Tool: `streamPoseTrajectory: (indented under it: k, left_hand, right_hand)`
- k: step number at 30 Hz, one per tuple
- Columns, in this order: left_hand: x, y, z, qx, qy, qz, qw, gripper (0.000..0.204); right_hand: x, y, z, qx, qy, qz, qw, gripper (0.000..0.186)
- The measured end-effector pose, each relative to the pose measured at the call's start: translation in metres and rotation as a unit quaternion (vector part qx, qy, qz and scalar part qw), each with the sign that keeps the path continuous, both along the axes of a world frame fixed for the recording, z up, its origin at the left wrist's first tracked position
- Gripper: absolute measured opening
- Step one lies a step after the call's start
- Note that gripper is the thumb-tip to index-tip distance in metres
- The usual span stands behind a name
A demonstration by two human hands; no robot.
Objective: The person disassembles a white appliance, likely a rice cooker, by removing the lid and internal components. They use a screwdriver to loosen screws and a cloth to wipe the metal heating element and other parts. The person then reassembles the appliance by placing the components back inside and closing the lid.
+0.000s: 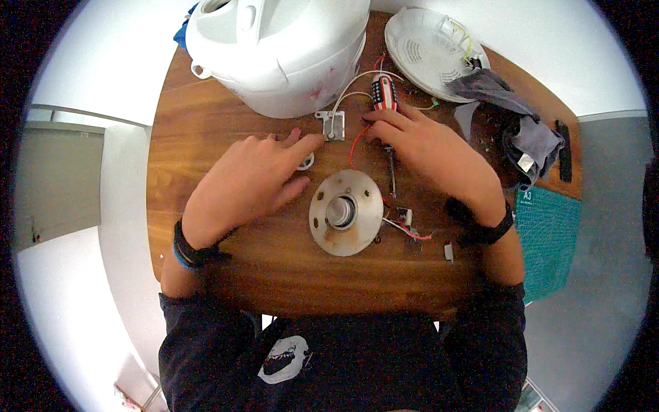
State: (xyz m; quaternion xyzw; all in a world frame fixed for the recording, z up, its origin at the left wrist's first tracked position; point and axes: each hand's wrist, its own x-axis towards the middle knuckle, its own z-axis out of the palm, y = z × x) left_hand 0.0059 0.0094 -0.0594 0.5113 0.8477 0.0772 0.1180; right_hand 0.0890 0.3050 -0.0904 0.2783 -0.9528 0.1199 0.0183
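Observation:
My right hand point(419, 141) is closed over a screwdriver point(384, 93) with a red, black and white handle. Its thin shaft point(392, 175) points toward me below my fingers. My left hand point(250, 172) hovers low over the table, index finger and thumb apart. Partly under its fingers is a small round white part point(307, 161). Just beyond the index fingertip lies a square metal bracket point(334, 126) with a white wire attached. Between my hands and nearer to me rests a round, stained metal plate point(333, 240) with a cylindrical centre piece point(340, 212).
A large white appliance housing point(295, 75) stands at the back. Behind my right hand are a white plastic base point(425, 55) and grey cloth point(535, 147). A green cutting mat point(547, 237) overhangs the right edge. Small wired parts point(406, 218) lie right of the plate on the wooden table point(274, 275).

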Motion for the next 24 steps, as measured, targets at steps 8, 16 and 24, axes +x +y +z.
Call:
streamPoseTrajectory:
  k: [8, 16, 24]
  left_hand:
    - [-0.002, 0.002, -0.001, -0.031, -0.007, -0.021, 0.999, 0.044]
    - [-0.004, -0.003, -0.009, -0.004, 0.018, -0.034, 0.999, 0.036]
    - [0.000, 0.003, -0.003, -0.002, -0.020, 0.007, 1.000, 0.053]
  right_hand:
    - [-0.002, 0.002, -0.004, -0.003, 0.006, 0.003, 1.000, 0.043]
    - [-0.002, 0.003, -0.002, -0.012, 0.003, 0.013, 1.000, 0.040]
    - [-0.003, 0.006, -0.010, 0.012, 0.020, 0.011, 1.000, 0.045]
